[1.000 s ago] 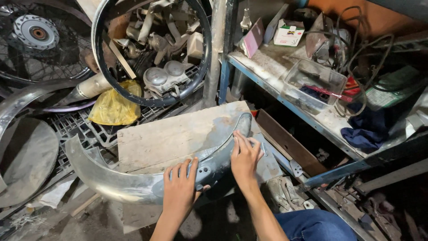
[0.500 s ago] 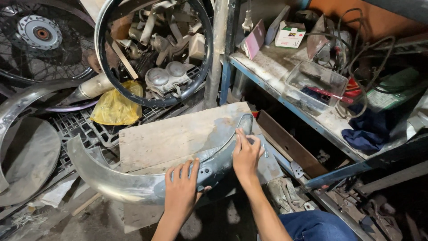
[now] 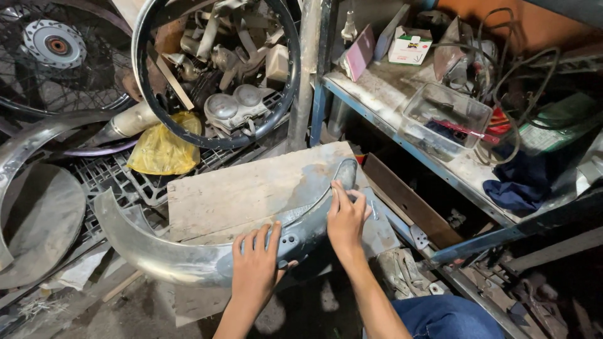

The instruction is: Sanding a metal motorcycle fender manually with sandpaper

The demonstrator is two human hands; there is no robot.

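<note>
A long curved metal fender [image 3: 157, 254], dull silver and scuffed, lies across a worn wooden board [image 3: 245, 188] in the head view. My left hand [image 3: 256, 267] rests flat on the fender's middle, fingers spread, beside its bolt holes. My right hand [image 3: 345, 216] presses on the fender's upper right part, fingers together, close to its rounded tip. Neither hand lifts the fender; both lie on its surface.
A black wheel rim [image 3: 217, 69] leans behind the board with engine parts inside it. A yellow bag [image 3: 162, 149] lies on a plastic crate. A spoked wheel [image 3: 53, 47] stands far left. A metal shelf [image 3: 440, 163] at right carries a clear box, cables and cloth.
My right hand has slid slightly along the fender's upper part. My left hand stays flat in the same place.
</note>
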